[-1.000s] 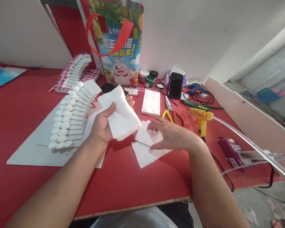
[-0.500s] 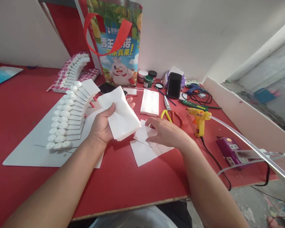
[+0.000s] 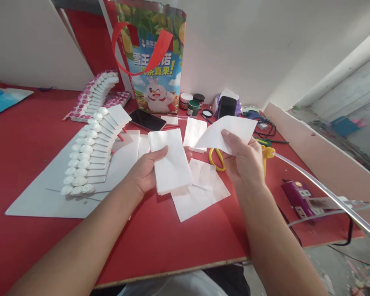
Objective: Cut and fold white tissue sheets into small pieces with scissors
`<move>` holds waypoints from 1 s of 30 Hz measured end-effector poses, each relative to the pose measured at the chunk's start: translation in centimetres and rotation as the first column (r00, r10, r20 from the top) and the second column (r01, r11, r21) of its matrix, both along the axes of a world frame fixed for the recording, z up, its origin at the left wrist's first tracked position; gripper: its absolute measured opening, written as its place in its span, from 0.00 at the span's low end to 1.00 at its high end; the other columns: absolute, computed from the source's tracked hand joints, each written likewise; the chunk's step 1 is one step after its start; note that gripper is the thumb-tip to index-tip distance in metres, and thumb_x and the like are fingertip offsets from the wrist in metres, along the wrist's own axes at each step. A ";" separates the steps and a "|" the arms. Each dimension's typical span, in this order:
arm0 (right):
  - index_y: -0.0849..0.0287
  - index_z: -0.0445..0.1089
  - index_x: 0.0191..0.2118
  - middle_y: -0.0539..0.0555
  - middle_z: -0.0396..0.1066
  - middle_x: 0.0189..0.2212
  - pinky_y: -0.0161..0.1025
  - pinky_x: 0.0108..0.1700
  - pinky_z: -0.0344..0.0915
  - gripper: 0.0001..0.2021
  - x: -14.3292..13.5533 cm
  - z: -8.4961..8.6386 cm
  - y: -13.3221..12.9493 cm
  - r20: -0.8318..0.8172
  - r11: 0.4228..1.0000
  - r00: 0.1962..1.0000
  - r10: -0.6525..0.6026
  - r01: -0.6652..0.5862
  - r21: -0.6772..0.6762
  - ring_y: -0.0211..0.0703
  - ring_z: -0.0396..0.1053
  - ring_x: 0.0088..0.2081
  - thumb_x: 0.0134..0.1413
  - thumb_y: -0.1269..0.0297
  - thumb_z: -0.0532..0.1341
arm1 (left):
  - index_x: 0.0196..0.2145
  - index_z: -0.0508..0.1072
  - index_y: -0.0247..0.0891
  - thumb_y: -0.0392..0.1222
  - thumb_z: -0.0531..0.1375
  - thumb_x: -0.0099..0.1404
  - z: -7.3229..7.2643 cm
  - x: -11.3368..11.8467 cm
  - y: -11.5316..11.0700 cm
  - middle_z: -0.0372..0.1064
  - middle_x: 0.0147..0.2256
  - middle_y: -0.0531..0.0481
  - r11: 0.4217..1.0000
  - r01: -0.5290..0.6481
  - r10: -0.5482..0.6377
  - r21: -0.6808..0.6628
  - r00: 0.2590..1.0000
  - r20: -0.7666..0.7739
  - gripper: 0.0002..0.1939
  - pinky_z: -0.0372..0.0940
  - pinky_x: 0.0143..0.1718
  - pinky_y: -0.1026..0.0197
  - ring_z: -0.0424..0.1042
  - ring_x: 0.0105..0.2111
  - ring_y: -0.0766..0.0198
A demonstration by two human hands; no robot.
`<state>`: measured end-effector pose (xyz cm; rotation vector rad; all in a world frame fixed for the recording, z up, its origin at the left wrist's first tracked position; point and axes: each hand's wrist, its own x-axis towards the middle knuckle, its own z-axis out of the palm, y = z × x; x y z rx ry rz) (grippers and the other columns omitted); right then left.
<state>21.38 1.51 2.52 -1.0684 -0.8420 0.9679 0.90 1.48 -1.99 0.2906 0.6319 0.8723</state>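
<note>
My left hand grips a stack of white paper sheets, thumb on top and fingers underneath. A single white paper sheet is pinched in my right hand, raised above the table and bent a little. Between and below my hands, several loose paper pieces lie overlapping on the red table. Behind them rests another white paper stack, partly covered by the raised sheet. Yellow-handled scissors show only in part behind my right hand.
A curved white piece with rounded tips stands on a grey-white board at left. Farther back are a phone, paint jars and a printed bag. To the right are a yellow glue gun and a purple box.
My right hand has risen from the loose papers and moved right, now holding one sheet. My left hand has moved slightly right and lower with its stack.
</note>
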 end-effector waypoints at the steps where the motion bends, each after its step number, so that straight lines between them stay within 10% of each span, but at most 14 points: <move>1: 0.57 0.71 0.35 0.55 0.76 0.39 0.46 0.52 0.74 0.11 -0.7 -0.2 -0.2 -0.053 1.000 0.998 0.019 -0.018 0.024 0.50 0.75 0.50 0.45 0.63 0.70 | 0.60 0.71 0.28 0.39 0.59 0.70 -0.2 0.2 -0.1 0.76 0.54 0.34 1.000 0.026 -0.026 0.002 1.000 0.004 0.22 0.66 0.61 0.44 0.75 0.56 0.46; 8: 0.60 0.74 0.36 0.55 0.77 0.37 0.43 0.41 0.76 0.12 -4.0 -2.5 -1.6 -0.200 0.970 0.963 0.182 -0.210 -0.125 0.45 0.77 0.38 0.51 0.57 0.69 | 0.57 0.73 0.29 0.42 0.57 0.72 -0.9 1.5 -0.3 0.80 0.48 0.35 1.000 -0.004 0.003 -0.030 0.999 -0.039 0.20 0.66 0.60 0.42 0.77 0.52 0.45; 17: 0.60 0.68 0.23 0.49 0.68 0.21 0.34 0.21 0.59 0.09 -3.5 -2.0 -1.5 0.052 0.759 0.805 0.591 -0.533 -0.375 0.35 0.65 0.21 0.45 0.64 0.67 | 0.63 0.68 0.32 0.47 0.52 0.75 -0.6 0.2 0.7 0.79 0.48 0.35 0.994 -0.110 0.109 -0.016 0.993 -0.039 0.25 0.69 0.54 0.38 0.79 0.47 0.43; 23: 0.59 0.66 0.22 0.49 0.66 0.19 0.33 0.19 0.52 0.10 -3.2 -2.6 -1.5 0.116 0.686 0.731 0.673 -0.557 -0.468 0.34 0.62 0.19 0.48 0.63 0.65 | 0.64 0.67 0.34 0.71 0.46 0.69 -1.6 0.1 1.0 0.75 0.54 0.32 0.996 0.016 -0.026 0.088 0.994 0.108 0.42 0.66 0.56 0.35 0.73 0.56 0.38; 30: 0.60 0.68 0.23 0.50 0.68 0.20 0.33 0.21 0.53 0.11 -2.9 -3.0 -1.5 0.185 0.661 0.676 0.713 -0.560 -0.501 0.32 0.60 0.19 0.53 0.63 0.64 | 0.62 0.69 0.35 0.73 0.48 0.66 -0.8 0.6 0.6 0.76 0.53 0.32 0.989 0.036 -0.049 0.140 0.994 0.093 0.43 0.70 0.53 0.36 0.73 0.55 0.38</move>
